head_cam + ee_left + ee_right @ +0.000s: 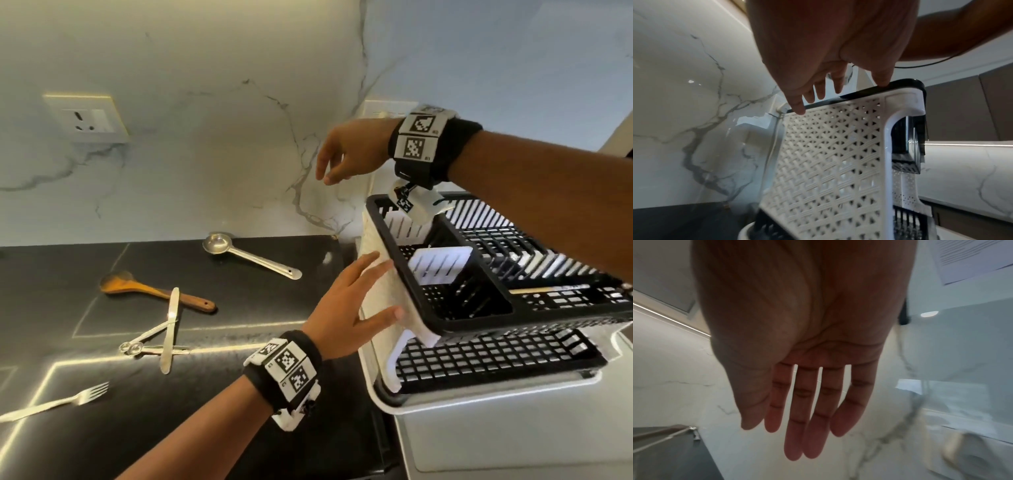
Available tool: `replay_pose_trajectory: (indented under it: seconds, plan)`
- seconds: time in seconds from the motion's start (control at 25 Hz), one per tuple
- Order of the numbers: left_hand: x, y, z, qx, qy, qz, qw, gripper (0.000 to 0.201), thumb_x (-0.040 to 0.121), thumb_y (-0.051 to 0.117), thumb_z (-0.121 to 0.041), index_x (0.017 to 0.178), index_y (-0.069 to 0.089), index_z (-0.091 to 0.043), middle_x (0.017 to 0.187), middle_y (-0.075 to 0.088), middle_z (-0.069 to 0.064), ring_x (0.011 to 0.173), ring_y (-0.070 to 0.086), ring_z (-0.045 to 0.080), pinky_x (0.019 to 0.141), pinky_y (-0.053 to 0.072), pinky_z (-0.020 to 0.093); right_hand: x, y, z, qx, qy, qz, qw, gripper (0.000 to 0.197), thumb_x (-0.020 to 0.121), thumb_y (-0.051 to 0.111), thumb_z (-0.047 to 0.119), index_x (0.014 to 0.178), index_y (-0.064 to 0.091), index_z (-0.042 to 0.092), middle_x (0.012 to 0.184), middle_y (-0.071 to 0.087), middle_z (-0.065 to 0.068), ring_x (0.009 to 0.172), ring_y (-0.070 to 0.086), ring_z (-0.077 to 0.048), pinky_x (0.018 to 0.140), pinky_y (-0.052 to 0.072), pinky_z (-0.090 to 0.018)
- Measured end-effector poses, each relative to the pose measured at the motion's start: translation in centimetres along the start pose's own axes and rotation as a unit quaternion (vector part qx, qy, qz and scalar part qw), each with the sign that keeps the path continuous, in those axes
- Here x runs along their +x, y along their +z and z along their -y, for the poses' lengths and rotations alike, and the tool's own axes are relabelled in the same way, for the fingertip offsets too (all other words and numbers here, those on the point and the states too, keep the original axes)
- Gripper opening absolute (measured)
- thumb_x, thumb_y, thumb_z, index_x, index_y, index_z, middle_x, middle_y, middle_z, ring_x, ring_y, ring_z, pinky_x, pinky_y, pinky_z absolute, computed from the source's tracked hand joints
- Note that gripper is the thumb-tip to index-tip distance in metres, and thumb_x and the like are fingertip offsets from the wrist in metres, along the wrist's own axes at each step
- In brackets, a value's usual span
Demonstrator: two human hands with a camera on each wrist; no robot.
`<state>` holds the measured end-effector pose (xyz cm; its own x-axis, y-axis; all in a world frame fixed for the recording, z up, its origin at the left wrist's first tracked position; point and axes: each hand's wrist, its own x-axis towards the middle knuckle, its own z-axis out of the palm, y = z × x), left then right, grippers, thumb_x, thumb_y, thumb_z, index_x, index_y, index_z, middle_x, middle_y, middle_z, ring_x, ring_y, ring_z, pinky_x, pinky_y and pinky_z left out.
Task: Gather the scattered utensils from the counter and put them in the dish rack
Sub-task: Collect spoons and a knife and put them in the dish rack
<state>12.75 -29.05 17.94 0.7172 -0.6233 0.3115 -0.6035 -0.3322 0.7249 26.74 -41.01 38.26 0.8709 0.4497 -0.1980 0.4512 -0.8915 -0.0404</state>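
Several utensils lie on the black counter: a steel scoop, a wooden spoon, a butter knife across a set of steel measuring spoons, and a fork at the near left. The black-and-white dish rack stands at the right. My left hand lies with straight fingers against the rack's white lattice side, fingertips at its top rim. My right hand hovers empty above the rack's far left corner, fingers relaxed and spread.
A white slotted cutlery holder sits in the rack's upper tier, and a thin pale stick lies on the tier beside it. A white drain tray sits under the rack. A wall socket is on the marble backsplash.
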Motion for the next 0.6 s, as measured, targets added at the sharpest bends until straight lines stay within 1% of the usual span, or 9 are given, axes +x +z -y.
replay_pose_trajectory:
  seconds: [0.08, 0.16, 0.24, 0.36, 0.4, 0.48, 0.6]
  plan:
    - [-2.7, -2.4, 3.1, 0.057, -0.032, -0.004, 0.998, 0.057, 0.091, 0.057, -0.052, 0.142, 0.048, -0.028, 0.157, 0.034, -0.003, 0.149, 0.022, 0.015, 0.119, 0.024, 0.034, 2.1, 0.7, 3.9, 0.001, -0.029, 0.015, 0.999, 0.027, 0.095, 0.061, 0.036, 0.118, 0.069, 0.026, 0.099, 0.073, 0.004, 0.089, 0.069, -0.014, 0.087, 0.044, -0.029]
    - [-6.8, -5.6, 7.3, 0.102, -0.091, -0.008, 0.991, 0.053, 0.086, 0.056, -0.054, 0.131, 0.060, -0.027, 0.148, 0.045, 0.000, 0.145, 0.029, 0.019, 0.118, 0.028, 0.038, 4.5, 2.5, 7.8, 0.001, -0.050, 0.028, 0.998, 0.027, 0.094, 0.062, 0.037, 0.118, 0.069, 0.027, 0.101, 0.072, 0.004, 0.091, 0.068, -0.016, 0.086, 0.045, -0.030]
    - [-12.0, -9.4, 12.1, 0.136, -0.165, 0.002, 0.977, 0.049, 0.085, 0.058, -0.052, 0.126, 0.063, -0.027, 0.142, 0.050, 0.000, 0.142, 0.034, 0.019, 0.115, 0.032, 0.041, 7.0, 5.5, 11.4, 0.002, -0.055, 0.035, 0.998, 0.028, 0.092, 0.064, 0.038, 0.117, 0.071, 0.027, 0.100, 0.071, 0.003, 0.091, 0.066, -0.017, 0.083, 0.046, -0.029]
    - [-19.9, -14.6, 17.7, 0.174, -0.266, -0.013, 0.948, 0.051, 0.077, 0.062, -0.052, 0.122, 0.065, -0.026, 0.133, 0.053, 0.002, 0.130, 0.047, 0.022, 0.110, 0.039, 0.040, 10.3, 12.0, 16.3, 0.031, -0.042, 0.009, 0.999, 0.024, 0.088, 0.065, 0.041, 0.107, 0.075, 0.030, 0.102, 0.072, 0.003, 0.093, 0.067, -0.020, 0.077, 0.049, -0.029]
    - [-22.3, -16.3, 19.1, 0.185, -0.298, -0.016, 0.936, 0.052, 0.076, 0.065, -0.051, 0.121, 0.065, -0.027, 0.133, 0.052, 0.001, 0.128, 0.048, 0.022, 0.109, 0.040, 0.039, 11.4, 14.3, 18.0, 0.050, -0.035, 0.011, 0.998, 0.024, 0.088, 0.064, 0.042, 0.105, 0.076, 0.030, 0.102, 0.073, 0.005, 0.094, 0.067, -0.019, 0.075, 0.047, -0.028]
    - [-26.2, -18.8, 21.4, 0.225, -0.342, 0.008, 0.912, 0.060, 0.073, 0.072, -0.049, 0.127, 0.060, -0.027, 0.138, 0.049, 0.002, 0.129, 0.046, 0.024, 0.110, 0.038, 0.038, 13.3, 19.2, 21.2, 0.107, 0.001, 0.035, 0.994, 0.024, 0.087, 0.063, 0.046, 0.101, 0.076, 0.031, 0.100, 0.073, 0.007, 0.094, 0.067, -0.017, 0.074, 0.048, -0.029]
    - [-29.7, -20.6, 23.8, 0.280, -0.367, 0.044, 0.886, 0.082, 0.066, 0.073, -0.060, 0.138, 0.049, -0.028, 0.145, 0.045, 0.005, 0.134, 0.043, 0.026, 0.113, 0.031, 0.042, 15.6, 25.1, 24.4, 0.184, 0.097, 0.058, 0.976, 0.030, 0.085, 0.063, 0.054, 0.097, 0.076, 0.031, 0.093, 0.071, 0.007, 0.086, 0.066, -0.017, 0.078, 0.054, -0.035]
